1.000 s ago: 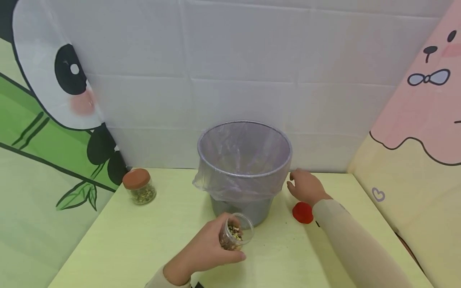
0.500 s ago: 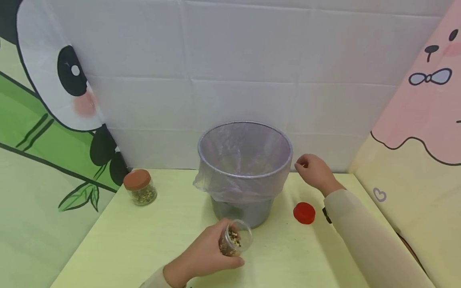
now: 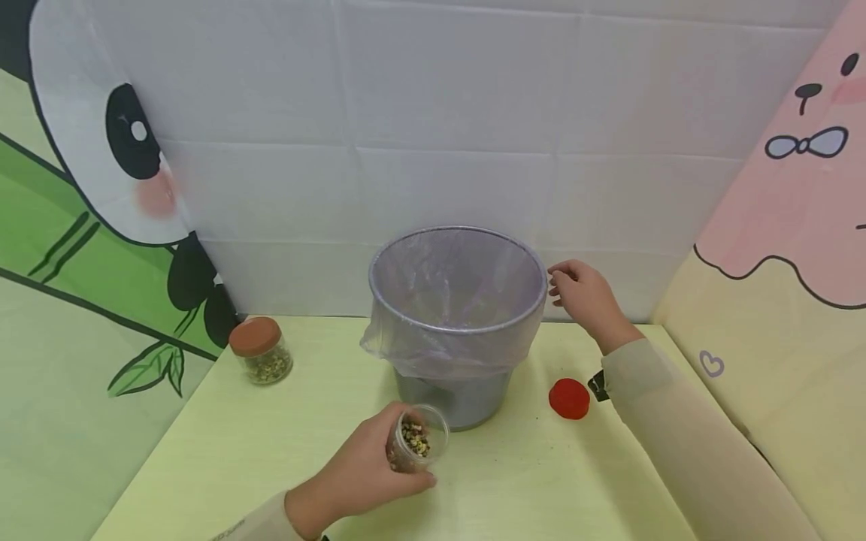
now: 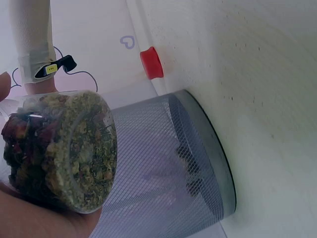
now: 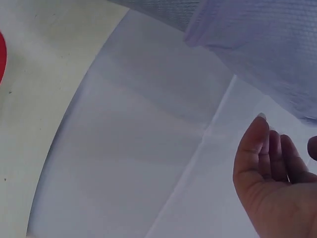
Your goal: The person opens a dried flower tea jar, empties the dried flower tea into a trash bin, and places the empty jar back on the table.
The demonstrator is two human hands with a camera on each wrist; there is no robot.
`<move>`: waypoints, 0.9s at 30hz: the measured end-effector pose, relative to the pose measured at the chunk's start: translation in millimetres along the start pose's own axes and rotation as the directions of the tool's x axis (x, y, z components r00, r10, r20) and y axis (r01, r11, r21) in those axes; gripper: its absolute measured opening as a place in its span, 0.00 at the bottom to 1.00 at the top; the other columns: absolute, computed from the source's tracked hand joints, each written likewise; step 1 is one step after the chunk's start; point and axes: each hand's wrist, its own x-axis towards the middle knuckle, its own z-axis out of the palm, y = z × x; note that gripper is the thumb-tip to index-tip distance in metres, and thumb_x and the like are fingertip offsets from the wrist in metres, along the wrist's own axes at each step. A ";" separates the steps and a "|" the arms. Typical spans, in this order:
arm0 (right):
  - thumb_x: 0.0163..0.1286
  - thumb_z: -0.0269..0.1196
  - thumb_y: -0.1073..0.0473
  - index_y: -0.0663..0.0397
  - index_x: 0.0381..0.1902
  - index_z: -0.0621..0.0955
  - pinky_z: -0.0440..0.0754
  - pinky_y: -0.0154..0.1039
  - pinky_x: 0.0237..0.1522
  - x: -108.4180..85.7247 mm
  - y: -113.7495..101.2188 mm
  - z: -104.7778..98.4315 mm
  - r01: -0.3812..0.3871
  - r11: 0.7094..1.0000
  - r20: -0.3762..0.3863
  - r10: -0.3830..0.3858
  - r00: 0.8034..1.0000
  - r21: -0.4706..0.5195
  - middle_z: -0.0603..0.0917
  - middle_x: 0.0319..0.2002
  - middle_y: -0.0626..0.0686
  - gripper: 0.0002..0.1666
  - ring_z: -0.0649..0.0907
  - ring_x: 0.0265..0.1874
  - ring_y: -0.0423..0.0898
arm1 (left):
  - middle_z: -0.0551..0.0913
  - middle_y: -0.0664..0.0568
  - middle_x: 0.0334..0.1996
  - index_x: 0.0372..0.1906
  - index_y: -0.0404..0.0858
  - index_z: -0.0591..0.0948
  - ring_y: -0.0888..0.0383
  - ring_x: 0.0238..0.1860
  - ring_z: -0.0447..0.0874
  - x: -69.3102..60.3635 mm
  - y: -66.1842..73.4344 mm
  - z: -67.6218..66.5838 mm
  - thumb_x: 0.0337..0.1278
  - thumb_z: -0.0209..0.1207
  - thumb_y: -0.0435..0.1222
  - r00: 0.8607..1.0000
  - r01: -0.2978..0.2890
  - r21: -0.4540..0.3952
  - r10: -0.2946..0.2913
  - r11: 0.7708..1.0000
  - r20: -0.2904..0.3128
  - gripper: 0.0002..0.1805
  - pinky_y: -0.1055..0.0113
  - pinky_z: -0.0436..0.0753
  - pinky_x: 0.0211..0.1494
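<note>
My left hand grips a clear plastic jar by its side, in front of the bin. The lidless jar tilts, its mouth facing right. Dried flowers and herb bits lie inside it. A grey mesh trash bin stands mid-table, lined with a translucent purple bag folded over its rim. At the rim's right side hovers my right hand, fingers loosely bent and holding nothing. The right wrist view shows a gap between those fingers and the bag. A red lid lies right of the bin.
Far left on the table stands another jar of dried herbs with a brown lid. A white wall sheet rises close behind the bin. Decorated panels border both sides. Small crumbs dot the tabletop near the red lid.
My right hand has risen from low beside the bin to its upper right rim. The left hand has shifted slightly left with the jar.
</note>
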 end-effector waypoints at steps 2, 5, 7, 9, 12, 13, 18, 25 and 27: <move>0.84 0.46 0.47 0.64 0.65 0.73 0.83 0.50 0.54 0.1 -5.1 1.0 -0.019 0.998 -0.003 0.020 1.000 0.059 0.78 0.52 0.63 0.29 0.81 0.51 0.58 | 0.81 0.55 0.47 0.56 0.51 0.74 0.58 0.44 0.82 -0.8 1.3 -4.5 0.49 0.79 0.48 1.000 0.004 0.011 -0.004 1.000 0.004 0.31 0.64 0.84 0.43; 0.83 0.46 0.40 0.64 0.65 0.73 0.84 0.48 0.52 1.3 -12.2 1.4 -0.060 0.994 0.004 0.060 0.998 0.096 0.77 0.49 0.61 0.33 0.81 0.47 0.55 | 0.81 0.56 0.44 0.57 0.50 0.74 0.58 0.40 0.83 -0.9 3.5 -10.6 0.50 0.78 0.48 1.000 0.014 0.024 -0.015 1.000 0.013 0.32 0.64 0.84 0.41; 0.82 0.46 0.38 0.63 0.65 0.74 0.84 0.47 0.50 3.6 -18.3 1.6 -0.090 0.991 0.015 0.089 0.996 0.102 0.77 0.48 0.60 0.34 0.81 0.45 0.54 | 0.81 0.56 0.43 0.57 0.50 0.74 0.59 0.39 0.83 -0.6 5.3 -14.4 0.50 0.78 0.49 1.000 0.014 0.033 -0.014 0.999 0.007 0.32 0.64 0.84 0.40; 0.82 0.47 0.37 0.62 0.65 0.74 0.84 0.45 0.48 7.2 -25.4 2.0 -0.127 0.986 0.039 0.123 0.992 0.108 0.78 0.49 0.60 0.35 0.81 0.44 0.52 | 0.81 0.57 0.43 0.57 0.50 0.73 0.59 0.39 0.83 0.0 6.9 -17.6 0.50 0.78 0.49 1.000 0.008 0.045 -0.007 0.999 -0.006 0.33 0.63 0.85 0.40; 0.81 0.48 0.38 0.62 0.62 0.74 0.83 0.44 0.48 13.4 -36.0 3.2 -0.178 0.976 0.084 0.168 0.982 0.124 0.78 0.50 0.58 0.33 0.81 0.44 0.50 | 0.81 0.57 0.45 0.57 0.51 0.73 0.58 0.42 0.82 1.0 8.8 -21.4 0.49 0.79 0.48 1.000 -0.001 0.060 0.003 0.998 -0.023 0.33 0.63 0.84 0.41; 0.81 0.48 0.39 0.61 0.60 0.75 0.83 0.44 0.48 15.6 -38.8 3.7 -0.191 0.973 0.098 0.179 0.979 0.126 0.78 0.50 0.57 0.31 0.80 0.44 0.50 | 0.81 0.57 0.45 0.57 0.51 0.73 0.58 0.42 0.83 1.4 9.4 -22.2 0.49 0.79 0.48 1.000 0.000 0.060 0.002 0.998 -0.023 0.33 0.63 0.85 0.41; 0.79 0.51 0.43 0.60 0.52 0.74 0.80 0.43 0.45 21.9 -50.6 4.5 -0.220 0.970 0.137 0.205 0.969 0.105 0.75 0.46 0.56 0.24 0.77 0.41 0.49 | 0.81 0.56 0.45 0.58 0.49 0.73 0.58 0.41 0.83 3.5 11.1 -21.9 0.50 0.78 0.48 1.000 0.002 0.035 -0.002 0.999 0.000 0.33 0.63 0.85 0.41; 0.78 0.53 0.44 0.62 0.55 0.71 0.78 0.38 0.37 29.6 -64.2 8.5 -0.279 0.958 0.135 0.269 0.954 0.062 0.71 0.45 0.55 0.25 0.75 0.36 0.47 | 0.83 0.57 0.35 0.58 0.51 0.73 0.59 0.32 0.84 4.8 14.5 -15.9 0.51 0.77 0.50 1.000 -0.009 0.013 0.008 1.000 0.020 0.32 0.62 0.84 0.37; 0.78 0.53 0.45 0.63 0.57 0.70 0.78 0.37 0.35 31.5 -65.5 10.3 -0.295 0.954 0.124 0.287 0.950 0.049 0.71 0.45 0.55 0.26 0.75 0.35 0.46 | 0.83 0.57 0.34 0.58 0.51 0.73 0.59 0.31 0.83 4.8 15.8 -14.4 0.51 0.78 0.49 1.000 -0.013 0.009 0.012 1.000 0.023 0.32 0.62 0.84 0.36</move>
